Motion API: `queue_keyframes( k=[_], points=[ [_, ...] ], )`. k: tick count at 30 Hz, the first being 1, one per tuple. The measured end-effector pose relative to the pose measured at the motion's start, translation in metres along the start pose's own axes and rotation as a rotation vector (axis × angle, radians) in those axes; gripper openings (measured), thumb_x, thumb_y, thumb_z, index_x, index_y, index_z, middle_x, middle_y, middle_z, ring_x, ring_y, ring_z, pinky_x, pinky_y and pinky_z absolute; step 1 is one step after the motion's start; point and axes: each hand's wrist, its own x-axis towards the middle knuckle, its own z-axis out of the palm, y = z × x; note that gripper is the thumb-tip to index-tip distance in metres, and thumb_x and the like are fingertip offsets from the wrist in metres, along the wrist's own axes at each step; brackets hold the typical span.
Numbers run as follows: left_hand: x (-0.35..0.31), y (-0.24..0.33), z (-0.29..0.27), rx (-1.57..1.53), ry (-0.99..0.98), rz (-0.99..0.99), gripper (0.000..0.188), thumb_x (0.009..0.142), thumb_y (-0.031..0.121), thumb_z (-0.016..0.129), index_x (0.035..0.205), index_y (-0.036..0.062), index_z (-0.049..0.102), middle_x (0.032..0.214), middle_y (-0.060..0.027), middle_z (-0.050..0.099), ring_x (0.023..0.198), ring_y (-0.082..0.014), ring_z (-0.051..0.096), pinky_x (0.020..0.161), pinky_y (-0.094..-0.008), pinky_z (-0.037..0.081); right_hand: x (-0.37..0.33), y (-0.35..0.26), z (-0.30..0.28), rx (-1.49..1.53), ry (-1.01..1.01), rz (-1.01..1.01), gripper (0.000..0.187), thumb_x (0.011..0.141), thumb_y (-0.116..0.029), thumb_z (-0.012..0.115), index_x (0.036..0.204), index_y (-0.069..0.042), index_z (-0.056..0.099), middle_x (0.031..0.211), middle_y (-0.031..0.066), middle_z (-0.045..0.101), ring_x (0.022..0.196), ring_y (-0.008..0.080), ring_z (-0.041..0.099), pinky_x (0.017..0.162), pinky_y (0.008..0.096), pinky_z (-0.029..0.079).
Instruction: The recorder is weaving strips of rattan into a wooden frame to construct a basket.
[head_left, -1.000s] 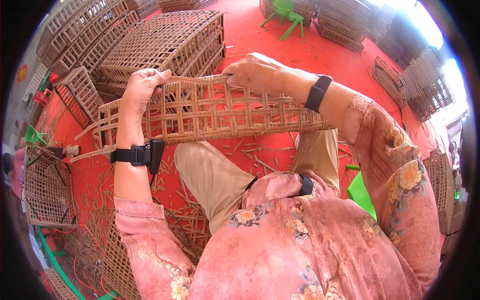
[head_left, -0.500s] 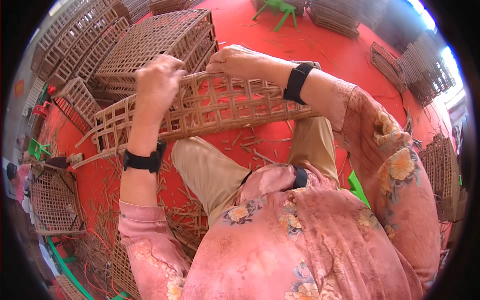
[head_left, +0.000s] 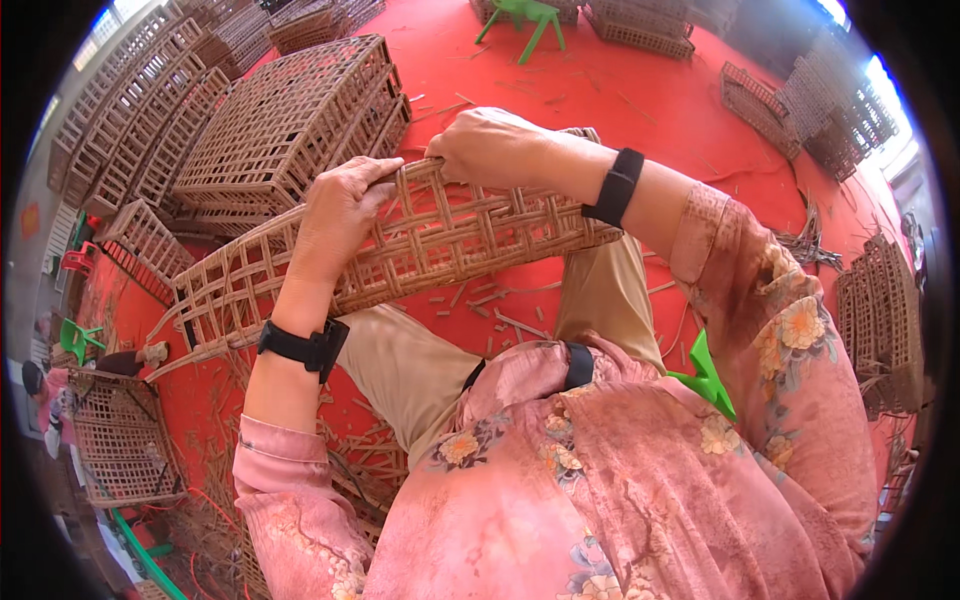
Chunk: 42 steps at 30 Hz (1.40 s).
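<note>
A long, open-weave wicker basket (head_left: 440,240) rests tilted across my knees, its far rim raised. My left hand (head_left: 345,205) lies over that far rim, fingers bent round it and fingertips pointing toward the right hand. A short way to the right, my right hand (head_left: 490,148) is curled with its fingers pinched at the same rim; its fingertips are partly hidden. Between the two hands a short stretch of rim shows. At the basket's left end, loose cane ends (head_left: 185,355) stick out past the weave.
Behind on the left stand large stacked wicker baskets (head_left: 285,115). Cut cane scraps (head_left: 375,450) litter the red floor (head_left: 600,85). A green stool (head_left: 705,375) shows beside me, another green stool (head_left: 522,15) farther off. More baskets (head_left: 880,325) stand right; a person (head_left: 55,395) is far left.
My left hand has come down and rightward from above the rim onto it. My right hand has shifted slightly right. The whole view has shifted a little.
</note>
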Motion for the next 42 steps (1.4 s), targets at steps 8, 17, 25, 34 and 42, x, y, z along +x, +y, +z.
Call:
queue_keyframes(
  k=[8,17,25,34,42],
  points=[
    [0.02,-0.006,-0.023,-0.361,-0.238,-0.436,0.028,0.086,0.003,0.072,0.114,0.0011,0.075,0.097,-0.0016,0.073,0.083,-0.0079,0.064,0.076,-0.0255,0.053,0.016,0.014,-0.016,0.435,-0.222,0.13,0.042,0.08,-0.028,0.074,0.116,-0.006,0.074,0.094,0.014,0.075,0.085,0.0276,0.071,0.079,0.0408,0.054],
    [0.029,0.024,-0.019,-0.092,-0.279,-0.149,0.036,0.093,0.012,0.067,0.127,-0.0011,0.065,0.112,-0.0082,0.067,0.102,-0.0194,0.064,0.091,-0.0329,0.051,-0.049,0.049,-0.025,0.291,-0.057,0.104,0.05,0.08,-0.029,0.072,0.121,0.0,0.068,0.11,0.0174,0.072,0.099,0.0308,0.07,0.089,0.041,0.052],
    [0.053,0.062,0.038,0.242,-0.217,0.067,0.037,0.085,0.013,0.071,0.12,0.0011,0.068,0.109,-0.0175,0.069,0.102,-0.0363,0.066,0.091,-0.0405,0.051,-0.056,0.046,0.0,0.069,0.103,0.079,0.03,0.089,-0.023,0.066,0.11,-0.003,0.069,0.092,0.0188,0.069,0.089,0.0378,0.067,0.079,0.0469,0.052],
    [0.074,0.051,0.032,-0.097,-0.31,-0.124,0.025,0.083,0.004,0.073,0.107,-0.003,0.075,0.09,-0.0057,0.075,0.082,-0.0109,0.067,0.078,-0.0282,0.053,-0.048,0.053,-0.004,0.257,0.245,0.038,0.029,0.083,-0.031,0.068,0.098,-0.007,0.077,0.081,0.0154,0.072,0.08,0.0328,0.069,0.075,0.0433,0.054],
    [0.078,0.059,0.04,-0.295,-0.398,-0.188,0.031,0.086,0.006,0.072,0.117,0.0008,0.071,0.104,-0.0032,0.071,0.093,-0.01,0.064,0.082,-0.028,0.051,-0.099,0.088,-0.005,0.511,0.289,0.115,0.041,0.086,-0.027,0.071,0.118,-0.002,0.07,0.106,0.0163,0.073,0.097,0.0265,0.07,0.087,0.0377,0.054]
  ],
)
